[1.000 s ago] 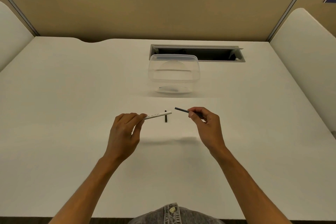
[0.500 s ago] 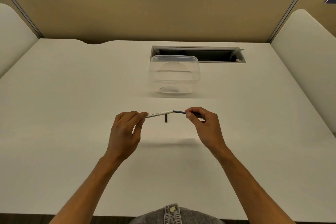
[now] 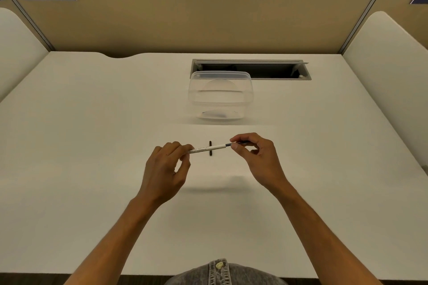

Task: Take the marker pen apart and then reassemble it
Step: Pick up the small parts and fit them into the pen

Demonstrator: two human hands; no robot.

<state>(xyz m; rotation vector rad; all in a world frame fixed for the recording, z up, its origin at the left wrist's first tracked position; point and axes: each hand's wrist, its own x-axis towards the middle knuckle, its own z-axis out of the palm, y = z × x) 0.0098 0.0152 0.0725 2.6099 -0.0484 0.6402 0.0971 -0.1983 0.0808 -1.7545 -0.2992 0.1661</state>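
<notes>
The white marker barrel [image 3: 208, 147] is held level above the desk, its left end pinched in my left hand [image 3: 166, 169]. A thin dark inner rod [image 3: 239, 143] sticks out of the barrel's right end, and my right hand [image 3: 257, 157] pinches it between thumb and fingers. Only a short dark stretch shows between the barrel mouth and my fingertips. A small black pen part [image 3: 210, 148], probably the cap, lies on the white desk [image 3: 92, 146] just behind the barrel.
A clear plastic container [image 3: 221, 96] stands beyond the hands at mid-desk. Behind it is an open cable slot [image 3: 251, 69] in the desk. Beige partitions close the back and white side panels flank the desk.
My right hand has moved left, bringing the dark rod from apart from the barrel into its right end and further in. My left hand has kept the barrel nearly still.
</notes>
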